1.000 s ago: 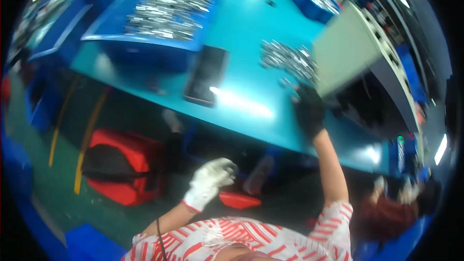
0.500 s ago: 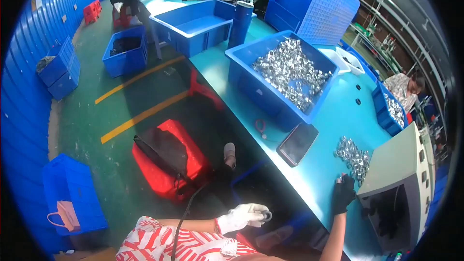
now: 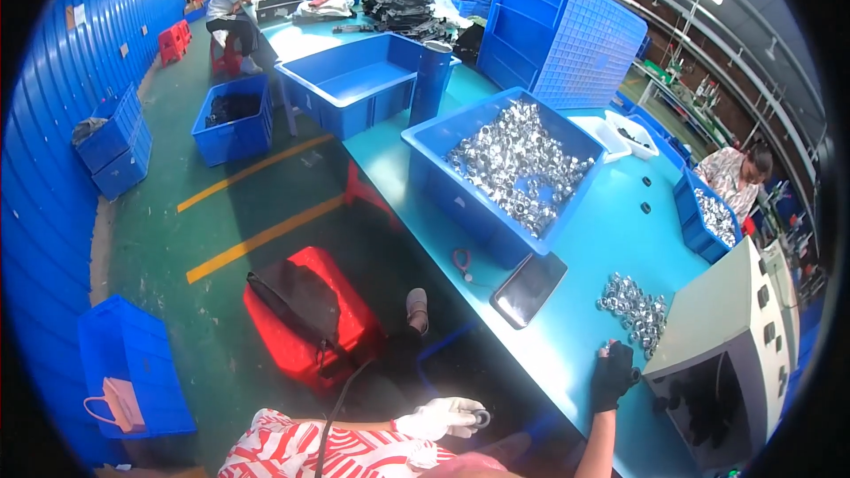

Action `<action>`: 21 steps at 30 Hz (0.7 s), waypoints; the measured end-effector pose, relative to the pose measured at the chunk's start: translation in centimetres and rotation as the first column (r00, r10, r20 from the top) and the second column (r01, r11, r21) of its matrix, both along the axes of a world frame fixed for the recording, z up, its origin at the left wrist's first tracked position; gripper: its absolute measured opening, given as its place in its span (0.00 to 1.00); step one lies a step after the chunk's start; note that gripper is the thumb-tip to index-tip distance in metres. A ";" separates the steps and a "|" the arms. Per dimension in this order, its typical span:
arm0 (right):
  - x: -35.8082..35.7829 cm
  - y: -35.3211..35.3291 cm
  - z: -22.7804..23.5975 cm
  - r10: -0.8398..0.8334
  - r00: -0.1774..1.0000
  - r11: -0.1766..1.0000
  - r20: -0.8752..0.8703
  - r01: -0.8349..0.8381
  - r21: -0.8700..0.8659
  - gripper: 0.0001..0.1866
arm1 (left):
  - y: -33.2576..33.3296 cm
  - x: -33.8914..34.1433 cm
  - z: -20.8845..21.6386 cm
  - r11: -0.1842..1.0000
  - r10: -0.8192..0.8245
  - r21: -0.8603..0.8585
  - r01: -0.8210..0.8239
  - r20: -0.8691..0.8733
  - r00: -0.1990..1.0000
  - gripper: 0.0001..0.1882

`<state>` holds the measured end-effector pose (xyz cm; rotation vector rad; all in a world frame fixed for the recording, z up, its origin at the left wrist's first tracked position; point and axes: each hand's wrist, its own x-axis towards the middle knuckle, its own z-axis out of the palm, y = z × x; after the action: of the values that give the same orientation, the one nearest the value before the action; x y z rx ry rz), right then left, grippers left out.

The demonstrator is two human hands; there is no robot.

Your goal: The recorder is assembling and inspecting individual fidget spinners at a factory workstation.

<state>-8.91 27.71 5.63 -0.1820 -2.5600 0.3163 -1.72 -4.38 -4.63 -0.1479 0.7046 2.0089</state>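
Note:
My left hand [image 3: 436,419], in a white glove, is closed on a small dark grey ring [image 3: 481,419] over the table's near edge. My right hand [image 3: 614,381] wears a black glove with bare fingertips and rests low over the table, beside a loose pile of shiny metal rings [image 3: 634,308]. Its fingers are curled together; whatever sits between the fingertips is too small to make out. A dark round piece [image 3: 635,375] shows at the glove's right edge. Just right of that hand stands a beige machine housing [image 3: 708,310] with a dark opening.
A blue bin [image 3: 425,155] full of metal rings stands on the turquoise table [image 3: 593,235], near a phone [image 3: 529,290] and a red loop [image 3: 461,259]. Beyond are a blue cylinder [image 3: 431,84] and another bin [image 3: 341,102]. A red stool [image 3: 301,350] stands left. A co-worker [image 3: 735,177] sits across.
The view has tilted up a little, so the table and bins sit lower in the picture. My right hand stays by the ring pile; my left hand keeps the grey ring.

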 end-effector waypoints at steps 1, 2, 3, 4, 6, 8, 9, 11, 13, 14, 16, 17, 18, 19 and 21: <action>0.0 0.1 0.0 -0.006 1.000 1.000 0.014 0.006 -0.016 0.13 | 0.4 0.2 -0.3 1.000 -0.005 -0.005 0.005 -0.006 1.000 0.20; -0.1 0.3 -0.2 -0.002 1.000 1.000 0.010 0.002 -0.014 0.13 | 0.7 0.2 -0.5 1.000 -0.010 -0.010 0.010 -0.011 1.000 0.21; -0.3 0.5 -0.5 -0.018 1.000 0.999 -0.010 0.018 0.033 0.12 | 0.9 0.3 -0.6 0.999 -0.022 -0.032 0.022 -0.012 1.000 0.21; -0.3 0.6 -0.8 -0.030 0.999 0.996 -0.027 0.032 0.079 0.12 | 1.1 0.5 -1.2 0.999 -0.016 -0.031 0.016 -0.011 1.000 0.21; -0.4 0.4 -0.7 -0.024 0.999 0.996 -0.041 0.027 0.081 0.12 | 1.7 0.8 -2.1 0.999 -0.024 -0.024 0.024 0.016 1.000 0.20; -0.3 0.5 -0.5 -0.031 1.000 0.999 -0.003 0.031 0.008 0.14 | 2.0 1.0 -2.3 1.000 -0.019 -0.015 0.019 0.008 1.000 0.20; -0.3 0.6 -0.5 -0.032 0.999 0.999 -0.004 0.032 0.009 0.14 | 2.2 0.8 -2.0 1.000 -0.018 -0.006 0.018 0.000 1.000 0.19; -0.3 0.7 -0.6 0.012 0.999 0.998 -0.036 -0.014 -0.064 0.14 | 1.9 0.7 -0.8 0.999 -0.004 0.046 0.005 -0.025 1.000 0.18; -0.4 0.5 -0.5 0.008 0.999 0.996 -0.041 -0.011 -0.084 0.14 | 2.3 0.9 -0.9 0.999 0.032 0.010 -0.032 -0.035 0.999 0.18; -0.4 0.5 -0.6 0.003 0.999 0.995 -0.044 -0.008 -0.104 0.14 | 2.2 0.8 -0.3 0.999 0.047 -0.011 -0.047 -0.046 0.998 0.18; -0.5 0.9 -1.1 0.015 0.996 0.995 -0.085 -0.023 -0.092 0.13 | 1.9 0.9 1.1 0.998 0.051 -0.036 -0.054 -0.078 0.996 0.18; -0.6 0.8 -1.1 0.022 0.995 0.995 -0.100 -0.031 -0.092 0.13 | 1.8 1.1 1.4 0.998 0.054 -0.039 -0.057 -0.074 0.996 0.18; -0.7 0.7 -1.0 0.029 0.993 0.995 -0.117 -0.040 -0.092 0.12 | 1.8 1.2 1.4 0.997 0.056 -0.038 -0.060 -0.085 0.995 0.18; -0.6 0.5 -0.9 0.050 0.988 0.993 -0.149 -0.064 -0.097 0.11 | 1.8 1.4 1.8 0.998 0.053 -0.031 -0.056 -0.094 0.994 0.18; -0.7 0.2 -0.8 0.057 0.986 0.984 -0.156 -0.082 -0.158 0.11 | 1.5 1.6 2.6 0.996 0.057 -0.055 -0.063 -0.105 0.993 0.20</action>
<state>-9.64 27.95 4.84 -0.1244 -2.3935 0.5474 -0.13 -2.87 -2.01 -0.1005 0.8342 2.0658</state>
